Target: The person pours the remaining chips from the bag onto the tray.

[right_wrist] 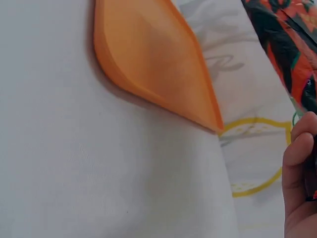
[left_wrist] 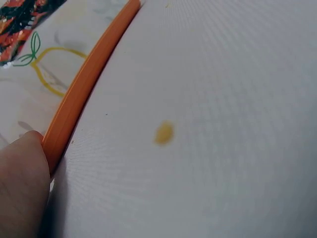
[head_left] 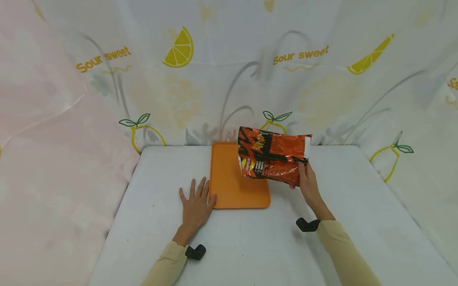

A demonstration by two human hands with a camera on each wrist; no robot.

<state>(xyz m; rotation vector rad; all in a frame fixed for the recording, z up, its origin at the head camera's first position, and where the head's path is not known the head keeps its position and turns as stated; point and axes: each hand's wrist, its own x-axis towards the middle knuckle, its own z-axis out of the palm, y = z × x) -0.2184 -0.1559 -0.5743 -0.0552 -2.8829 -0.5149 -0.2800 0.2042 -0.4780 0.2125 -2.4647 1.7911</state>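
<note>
My right hand grips the lower right end of a red and black chip bag, holding it up over the right part of an orange tray. Curled fingers show at the bag's edge in the right wrist view. On the table, my left hand lies with its fingers spread, beside the tray's left edge. Its thumb touches the orange rim in the left wrist view. The bag covers the tray's upper right corner in the head view.
A white-covered table carries the tray near its back edge. Behind it hangs a curtain printed with lemons and lettering. A small yellow spot shows on the tabletop left of the tray.
</note>
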